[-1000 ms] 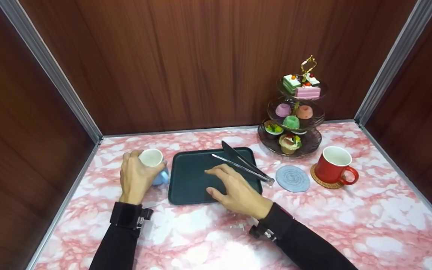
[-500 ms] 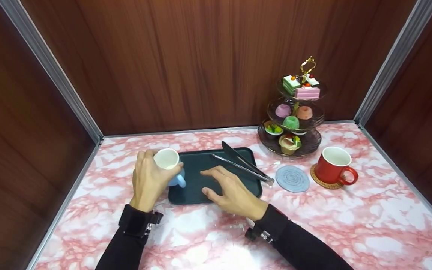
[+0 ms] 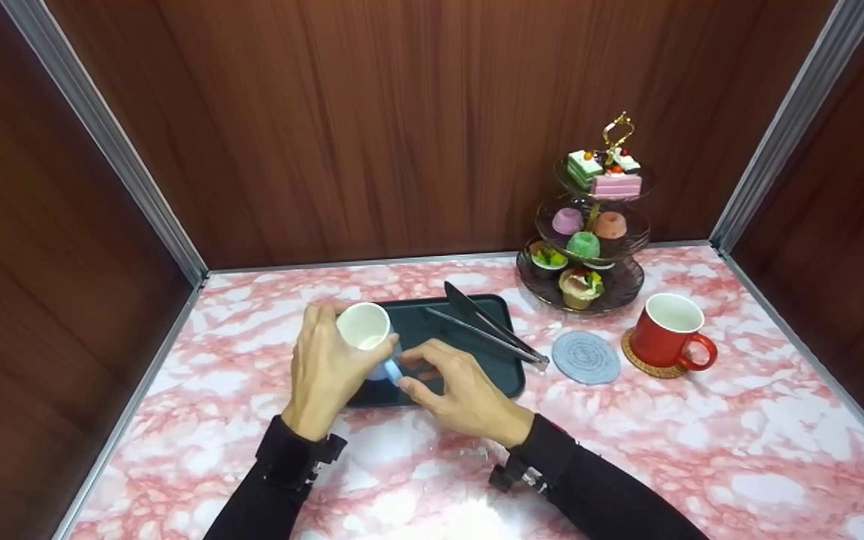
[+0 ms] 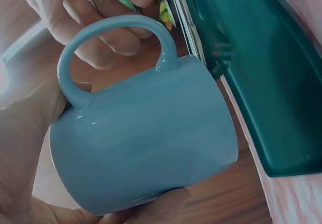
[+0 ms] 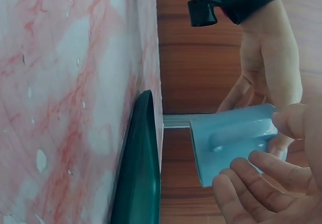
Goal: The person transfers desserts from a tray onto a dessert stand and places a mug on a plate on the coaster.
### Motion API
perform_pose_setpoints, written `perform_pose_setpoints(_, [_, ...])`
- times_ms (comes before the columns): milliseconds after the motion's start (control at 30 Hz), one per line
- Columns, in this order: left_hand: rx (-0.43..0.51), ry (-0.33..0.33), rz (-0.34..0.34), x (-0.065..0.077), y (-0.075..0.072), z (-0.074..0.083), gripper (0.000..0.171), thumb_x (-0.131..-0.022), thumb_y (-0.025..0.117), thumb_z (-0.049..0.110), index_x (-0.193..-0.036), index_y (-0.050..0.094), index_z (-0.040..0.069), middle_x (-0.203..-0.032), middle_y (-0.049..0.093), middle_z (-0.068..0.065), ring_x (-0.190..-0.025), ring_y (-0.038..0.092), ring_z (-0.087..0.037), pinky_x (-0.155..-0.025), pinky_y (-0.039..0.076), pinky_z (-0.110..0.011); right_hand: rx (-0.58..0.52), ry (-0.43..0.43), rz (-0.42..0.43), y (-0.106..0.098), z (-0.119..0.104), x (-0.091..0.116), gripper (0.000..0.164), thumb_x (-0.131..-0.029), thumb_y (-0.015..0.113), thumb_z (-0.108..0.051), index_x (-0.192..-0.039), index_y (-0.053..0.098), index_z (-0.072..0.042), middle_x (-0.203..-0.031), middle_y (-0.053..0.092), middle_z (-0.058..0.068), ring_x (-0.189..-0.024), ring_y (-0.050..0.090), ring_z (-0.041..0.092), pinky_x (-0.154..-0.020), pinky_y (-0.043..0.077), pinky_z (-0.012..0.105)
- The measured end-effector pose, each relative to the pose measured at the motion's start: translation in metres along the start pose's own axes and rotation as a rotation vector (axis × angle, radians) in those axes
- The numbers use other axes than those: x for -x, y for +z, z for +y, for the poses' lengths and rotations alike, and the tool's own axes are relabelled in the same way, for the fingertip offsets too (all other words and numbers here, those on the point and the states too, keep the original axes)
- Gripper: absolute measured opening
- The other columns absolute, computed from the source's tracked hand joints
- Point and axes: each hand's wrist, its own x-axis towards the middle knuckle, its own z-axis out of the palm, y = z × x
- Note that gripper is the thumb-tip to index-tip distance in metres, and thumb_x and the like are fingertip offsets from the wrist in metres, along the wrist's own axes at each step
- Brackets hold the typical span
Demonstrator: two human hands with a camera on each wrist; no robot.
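Note:
A light blue mug [image 4: 146,138] with a white inside hangs above the dark green tray [image 3: 417,330]. My left hand [image 3: 328,369] grips it around the upper part, thumb on the near side and fingers on the far side. The mug's handle [image 4: 118,21] points toward my right hand [image 3: 469,394]. That hand's fingers are loosely bent and spread around the handle, with the thumb tip close to it; whether they touch cannot be told. In the right wrist view a gap shows between the mug's base and the tray.
Black-tipped tongs [image 3: 488,330] lie across the tray's right side. Right of it are a grey-blue coaster [image 3: 586,357] and a red mug [image 3: 661,337] on a woven coaster [image 3: 634,356]. A three-tier stand [image 3: 619,289] with cakes stands behind. Wood panels [image 3: 372,135] enclose the table.
My left hand has carried the blue mug rightward from the table beside the tray to above the tray. My right hand has shifted slightly left, and the handle is now at its fingers.

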Motion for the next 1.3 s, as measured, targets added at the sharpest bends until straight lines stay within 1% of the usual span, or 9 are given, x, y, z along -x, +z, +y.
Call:
perform_pose_setpoints(100, [0.001, 0.005, -0.002, 0.004, 0.002, 0.006, 0.08, -0.05, 0.071, 0.071, -0.108, 0.058, 0.018, -0.094, 0.051, 0.001, -0.076, 0.051, -0.012, -0.059, 0.044, -0.03, -0.02, 0.009, 0.0, 0.001, -0.001, 0.002, 0.028, -0.088, 0.059, -0.032, -0.113, 0.057, -0.022, -0.11, 0.058, -0.007, -0.099, 0.061, 0.009, -0.079, 0.053, 0.027])
perform_pose_setpoints(300, [0.006, 0.003, -0.01, 0.01, 0.005, 0.015, 0.08, -0.05, 0.072, 0.07, -0.109, 0.057, 0.018, -0.094, 0.051, 0.003, -0.076, 0.052, -0.012, -0.06, 0.043, -0.03, -0.038, 0.029, 0.007, 0.0, -0.002, 0.005, 0.024, -0.087, 0.06, -0.034, -0.106, 0.06, -0.02, -0.101, 0.059, -0.009, -0.09, 0.061, 0.006, -0.073, 0.053, 0.02])
perform_pose_setpoints(433, [0.014, 0.011, -0.007, 0.014, 0.008, 0.019, 0.08, -0.051, 0.072, 0.07, -0.11, 0.056, 0.019, -0.096, 0.05, 0.003, -0.077, 0.052, -0.011, -0.06, 0.044, -0.029, -0.026, 0.036, 0.006, -0.002, -0.004, 0.007, 0.02, -0.087, 0.059, -0.035, -0.102, 0.06, -0.022, -0.097, 0.059, -0.011, -0.086, 0.061, 0.003, -0.071, 0.052, 0.018])
perform_pose_setpoints(567, [0.021, 0.018, -0.001, 0.018, 0.011, 0.024, 0.079, -0.051, 0.071, 0.071, -0.109, 0.056, 0.02, -0.096, 0.05, 0.004, -0.076, 0.051, -0.009, -0.059, 0.044, -0.028, -0.02, 0.052, -0.003, -0.004, -0.006, 0.011, 0.015, -0.088, 0.059, -0.036, -0.098, 0.059, -0.026, -0.089, 0.059, -0.013, -0.076, 0.061, -0.002, -0.065, 0.051, 0.018])
perform_pose_setpoints(733, [0.018, 0.01, 0.0, 0.022, 0.014, 0.029, 0.078, -0.05, 0.07, 0.073, -0.109, 0.056, 0.022, -0.095, 0.051, 0.005, -0.075, 0.05, -0.007, -0.058, 0.044, -0.028, -0.034, 0.1, -0.013, -0.007, -0.008, 0.015, 0.01, -0.088, 0.058, -0.037, -0.092, 0.059, -0.027, -0.078, 0.06, -0.012, -0.06, 0.056, -0.001, -0.055, 0.046, 0.018])
perform_pose_setpoints(900, [0.021, 0.021, -0.006, 0.026, 0.018, 0.033, 0.079, -0.051, 0.069, 0.074, -0.108, 0.057, 0.021, -0.095, 0.051, 0.005, -0.076, 0.05, -0.008, -0.058, 0.044, -0.028, -0.139, 0.14, -0.03, -0.015, -0.02, 0.018, 0.014, -0.09, 0.056, -0.028, -0.09, 0.062, -0.016, -0.078, 0.068, -0.001, -0.066, 0.065, 0.01, -0.058, 0.051, 0.024])
perform_pose_setpoints(1033, [0.024, 0.039, -0.005, 0.029, 0.021, 0.037, 0.079, -0.051, 0.068, 0.075, -0.108, 0.057, 0.02, -0.097, 0.051, 0.004, -0.077, 0.05, -0.008, -0.059, 0.045, -0.027, -0.152, 0.127, -0.02, -0.023, -0.03, 0.021, 0.016, -0.09, 0.056, -0.021, -0.084, 0.062, -0.008, -0.075, 0.067, 0.006, -0.065, 0.064, 0.012, -0.057, 0.052, 0.026])
perform_pose_setpoints(1133, [0.023, 0.055, 0.001, 0.031, 0.023, 0.039, 0.079, -0.051, 0.067, 0.075, -0.107, 0.057, 0.02, -0.098, 0.051, 0.003, -0.078, 0.05, -0.008, -0.059, 0.045, -0.027, -0.126, 0.135, -0.014, -0.026, -0.029, 0.024, 0.016, -0.09, 0.057, -0.022, -0.081, 0.063, -0.01, -0.072, 0.066, 0.004, -0.065, 0.062, 0.008, -0.056, 0.05, 0.025])
perform_pose_setpoints(1300, [0.027, 0.083, -0.007, 0.035, 0.027, 0.043, 0.08, -0.052, 0.066, 0.076, -0.109, 0.059, 0.019, -0.096, 0.052, 0.003, -0.08, 0.05, -0.008, -0.061, 0.045, -0.028, -0.112, 0.151, -0.021, -0.029, -0.009, 0.031, 0.016, -0.091, 0.056, -0.028, -0.08, 0.064, -0.019, -0.07, 0.066, -0.003, -0.064, 0.065, 0.015, -0.057, 0.051, 0.025])
